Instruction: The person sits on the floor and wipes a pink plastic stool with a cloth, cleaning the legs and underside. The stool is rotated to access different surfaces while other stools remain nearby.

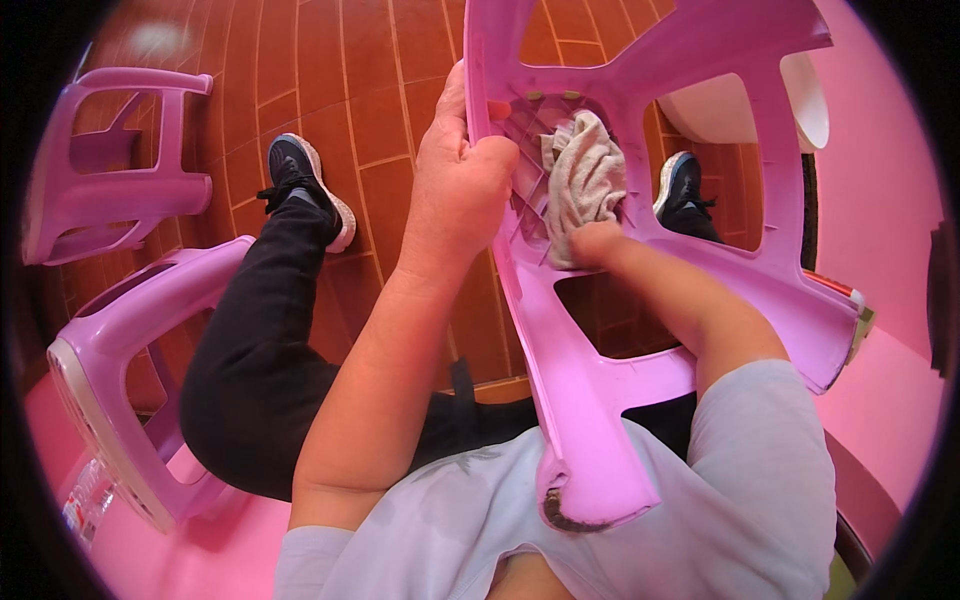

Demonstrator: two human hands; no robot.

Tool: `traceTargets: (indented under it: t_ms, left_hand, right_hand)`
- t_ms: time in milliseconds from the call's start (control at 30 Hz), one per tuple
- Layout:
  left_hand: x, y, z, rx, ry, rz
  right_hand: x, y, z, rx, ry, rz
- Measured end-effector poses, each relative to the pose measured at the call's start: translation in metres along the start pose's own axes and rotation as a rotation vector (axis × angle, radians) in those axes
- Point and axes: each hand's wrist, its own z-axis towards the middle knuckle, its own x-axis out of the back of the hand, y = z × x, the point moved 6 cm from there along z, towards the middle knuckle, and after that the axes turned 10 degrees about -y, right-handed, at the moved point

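Observation:
A pink plastic stool is tipped over in front of me, its hollow underside and legs facing me. One leg end, dark with dirt, rests near my shirt. My left hand grips the stool's left edge, thumb on the near side. Inside the stool, my right hand is on a crumpled beige cloth, which lies against the ribbed underside of the seat. The cloth covers most of the right hand's fingers.
Two more pink plastic stools stand at the left, one farther off and one near my knee. A clear plastic bottle lies at the lower left. Behind the stool at the right is a white basin. The floor has reddish-brown tiles.

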Motion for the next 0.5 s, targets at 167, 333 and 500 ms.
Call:
traceTargets:
  t_ms: [167, 333, 500]
  left_hand:
    - [-0.003, 0.000, -0.003, -0.017, 0.025, -0.036]
    - [0.000, -0.002, -0.002, -0.010, 0.032, -0.024]
    - [0.003, 0.000, 0.000, 0.010, -0.002, 0.036]
  right_hand:
    - [0.007, 0.048, -0.004, -0.137, 0.032, -0.227]
    - [0.065, 0.116, -0.043, -0.410, 0.300, -0.161]
    - [0.048, 0.027, -0.032, -0.029, -0.070, 0.085]
